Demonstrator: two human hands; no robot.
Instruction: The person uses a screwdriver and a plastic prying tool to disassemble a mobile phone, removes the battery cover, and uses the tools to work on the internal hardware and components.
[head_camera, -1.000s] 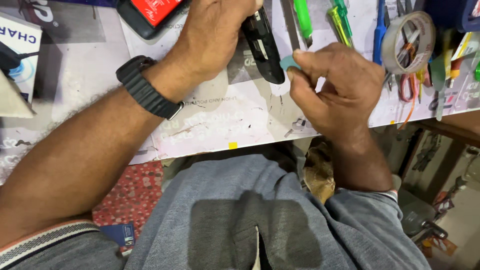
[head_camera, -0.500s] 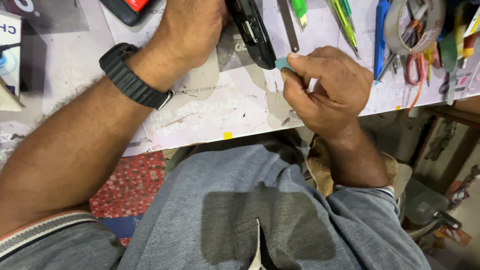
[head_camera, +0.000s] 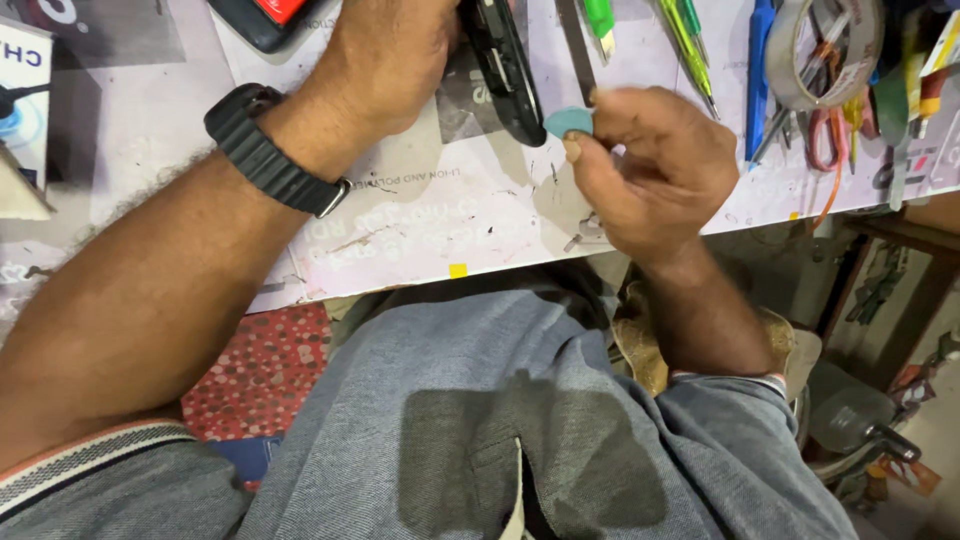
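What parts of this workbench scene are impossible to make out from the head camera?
- Left hand: its fingers are cut off by the top edge, so its hold on the black device is unclear.
- Black device: its upper end runs out of frame; its kind cannot be told.
- Teal pick: partly covered by the right hand.
- Tape roll and nearby tools: cropped by the top edge.

left hand fingers cut off at top edge, black device partly hidden

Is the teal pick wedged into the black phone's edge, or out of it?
Cannot tell. The teal pick, pinched by the right hand, meets the black phone edge.
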